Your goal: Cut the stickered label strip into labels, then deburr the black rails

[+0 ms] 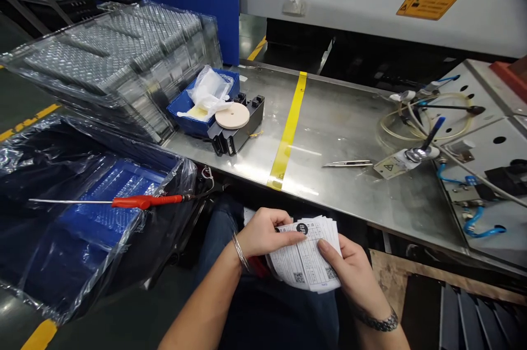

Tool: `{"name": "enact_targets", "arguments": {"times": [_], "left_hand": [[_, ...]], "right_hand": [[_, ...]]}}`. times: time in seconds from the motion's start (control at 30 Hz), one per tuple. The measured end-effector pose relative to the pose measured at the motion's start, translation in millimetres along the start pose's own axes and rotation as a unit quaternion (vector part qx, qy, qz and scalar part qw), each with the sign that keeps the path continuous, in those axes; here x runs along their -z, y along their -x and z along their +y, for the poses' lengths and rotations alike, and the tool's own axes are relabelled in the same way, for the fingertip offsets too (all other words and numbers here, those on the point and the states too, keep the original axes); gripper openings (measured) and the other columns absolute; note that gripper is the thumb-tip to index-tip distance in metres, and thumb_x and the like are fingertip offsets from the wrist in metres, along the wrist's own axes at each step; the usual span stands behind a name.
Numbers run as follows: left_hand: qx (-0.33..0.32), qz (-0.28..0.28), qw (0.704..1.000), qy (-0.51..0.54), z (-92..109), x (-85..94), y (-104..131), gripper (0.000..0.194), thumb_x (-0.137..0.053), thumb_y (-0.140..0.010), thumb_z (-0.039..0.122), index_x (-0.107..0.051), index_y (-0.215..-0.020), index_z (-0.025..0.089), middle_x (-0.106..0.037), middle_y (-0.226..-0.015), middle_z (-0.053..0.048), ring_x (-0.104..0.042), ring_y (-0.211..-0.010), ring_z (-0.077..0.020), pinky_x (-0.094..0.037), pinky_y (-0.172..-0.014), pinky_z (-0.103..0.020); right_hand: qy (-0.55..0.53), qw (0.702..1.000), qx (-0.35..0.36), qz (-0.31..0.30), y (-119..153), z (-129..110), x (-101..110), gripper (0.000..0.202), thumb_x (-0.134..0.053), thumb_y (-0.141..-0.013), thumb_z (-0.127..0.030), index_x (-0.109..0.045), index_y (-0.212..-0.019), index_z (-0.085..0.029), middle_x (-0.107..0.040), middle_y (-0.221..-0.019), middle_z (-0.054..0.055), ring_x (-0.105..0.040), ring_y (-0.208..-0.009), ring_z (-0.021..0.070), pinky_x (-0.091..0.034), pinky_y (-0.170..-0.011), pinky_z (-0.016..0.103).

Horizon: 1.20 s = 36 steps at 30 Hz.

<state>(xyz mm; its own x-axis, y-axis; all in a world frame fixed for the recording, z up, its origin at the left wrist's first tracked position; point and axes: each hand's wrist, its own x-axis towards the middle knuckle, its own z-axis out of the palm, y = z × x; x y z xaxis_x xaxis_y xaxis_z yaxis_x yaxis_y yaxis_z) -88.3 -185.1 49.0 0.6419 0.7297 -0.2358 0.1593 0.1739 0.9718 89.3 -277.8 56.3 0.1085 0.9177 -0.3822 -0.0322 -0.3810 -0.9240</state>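
A fanned bundle of white printed paper slips (307, 262) is held above my lap, with tables, QR codes and a black round mark showing on them. My left hand (265, 236) closes on the left part of the bundle, its thumb lying across the top slip. On the right side, my right hand (348, 262) pinches the slips with the thumb in front and the fingers behind. The fingers behind the paper are partly hidden. The metal bench (329, 119) lies just beyond both hands.
On the bench stand a blue bin (187, 122) with plastic bags, a black fixture with a round beige disc (233, 116), and tweezers (348, 163). Clear trays (123, 59) are stacked left. A red air gun (146, 202) rests over a lined bin. Pneumatic equipment (486, 158) stands right.
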Motion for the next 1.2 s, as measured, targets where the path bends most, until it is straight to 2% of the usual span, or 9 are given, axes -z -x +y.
{"name": "enact_targets", "arguments": {"times": [0.2,0.3,0.47,0.53,0.67,0.77,1.0,1.1,1.2], "left_hand": [[0.022,-0.093,0.99,0.101,-11.7,7.9,-0.6,0.052,-0.073,-0.051,0.058,-0.052,-0.055,0.011,-0.044,-0.049,0.004,-0.036,-0.047,-0.0049,-0.028,-0.043,-0.018],[0.019,-0.054,0.99,0.13,-9.5,6.4,8.0,0.05,-0.076,-0.051,0.054,-0.048,-0.049,0.012,-0.039,-0.045,0.005,-0.031,-0.044,-0.0031,-0.023,-0.04,-0.018],[0.007,0.016,0.975,0.221,0.9,13.5,26.0,0.05,-0.078,-0.051,0.051,-0.045,-0.048,0.013,-0.041,-0.043,0.005,-0.033,-0.04,-0.0038,-0.023,-0.039,-0.019],[-0.021,-0.024,0.976,0.217,6.1,14.6,27.4,0.05,-0.078,-0.051,0.051,-0.046,-0.047,0.013,-0.043,-0.044,0.003,-0.035,-0.041,-0.0049,-0.024,-0.04,-0.02],[-0.035,-0.114,0.985,0.128,14.7,4.9,18.6,0.042,-0.075,-0.058,0.042,-0.048,-0.048,0.012,-0.042,-0.047,0.004,-0.034,-0.046,-0.0047,-0.024,-0.042,-0.02],[-0.01,-0.066,0.995,0.069,14.4,-5.1,10.3,0.037,-0.074,-0.059,0.039,-0.048,-0.052,0.013,-0.041,-0.05,0.005,-0.033,-0.048,-0.0046,-0.024,-0.043,-0.019],[0.008,0.052,0.998,-0.018,9.4,-17.1,6.1,0.039,-0.072,-0.062,0.043,-0.048,-0.053,0.013,-0.038,-0.05,0.007,-0.03,-0.05,-0.0054,-0.023,-0.044,-0.019],[0.002,0.076,0.996,-0.039,10.8,-18.2,6.5,0.039,-0.071,-0.062,0.044,-0.047,-0.053,0.014,-0.037,-0.051,0.007,-0.03,-0.051,-0.0057,-0.022,-0.044,-0.019],[0.0,0.055,0.998,0.008,7.8,-13.2,3.0,0.04,-0.071,-0.061,0.048,-0.051,-0.061,0.014,-0.043,-0.053,0.005,-0.034,-0.05,-0.0062,-0.026,-0.046,-0.02]], "right_hand": [[-0.048,0.998,0.018,0.044,8.4,1.5,7.6,0.036,-0.069,-0.071,-0.044,-0.071,-0.094,-0.017,-0.072,-0.077,0.009,-0.067,-0.073,0.0233,-0.053,-0.055,0.027],[-0.062,0.995,0.016,0.082,8.2,5.1,15.4,0.036,-0.072,-0.068,-0.042,-0.07,-0.093,-0.016,-0.072,-0.08,0.01,-0.067,-0.072,0.0242,-0.052,-0.052,0.027],[-0.118,0.967,0.008,0.224,2.8,8.1,28.8,0.037,-0.073,-0.066,-0.046,-0.068,-0.092,-0.019,-0.072,-0.078,0.007,-0.065,-0.059,0.021,-0.051,-0.047,0.028],[-0.075,0.978,0.007,0.196,1.4,7.2,26.0,0.036,-0.073,-0.067,-0.045,-0.068,-0.091,-0.018,-0.072,-0.076,0.006,-0.065,-0.059,0.0197,-0.051,-0.048,0.027],[0.028,0.998,0.048,0.03,1.4,4.3,6.5,0.033,-0.071,-0.069,-0.044,-0.07,-0.086,-0.015,-0.071,-0.075,0.006,-0.062,-0.063,0.018,-0.051,-0.056,0.026],[0.019,0.998,0.064,-0.016,2.0,4.7,-4.1,0.034,-0.065,-0.075,-0.047,-0.07,-0.087,-0.016,-0.07,-0.078,0.007,-0.061,-0.065,0.0173,-0.05,-0.058,0.025],[-0.035,0.999,0.023,-0.016,1.6,9.4,-5.0,0.041,-0.056,-0.08,-0.053,-0.07,-0.09,-0.016,-0.069,-0.075,0.007,-0.056,-0.059,0.0133,-0.046,-0.053,0.023],[-0.005,1.0,0.023,-0.006,2.2,7.9,-5.7,0.038,-0.061,-0.077,-0.051,-0.07,-0.09,-0.017,-0.069,-0.076,0.006,-0.058,-0.062,0.0142,-0.046,-0.054,0.022],[-0.01,1.0,0.023,-0.003,4.1,4.9,-5.1,0.036,-0.063,-0.077,-0.049,-0.07,-0.092,-0.017,-0.07,-0.075,0.007,-0.061,-0.065,0.0164,-0.049,-0.057,0.024]]}}
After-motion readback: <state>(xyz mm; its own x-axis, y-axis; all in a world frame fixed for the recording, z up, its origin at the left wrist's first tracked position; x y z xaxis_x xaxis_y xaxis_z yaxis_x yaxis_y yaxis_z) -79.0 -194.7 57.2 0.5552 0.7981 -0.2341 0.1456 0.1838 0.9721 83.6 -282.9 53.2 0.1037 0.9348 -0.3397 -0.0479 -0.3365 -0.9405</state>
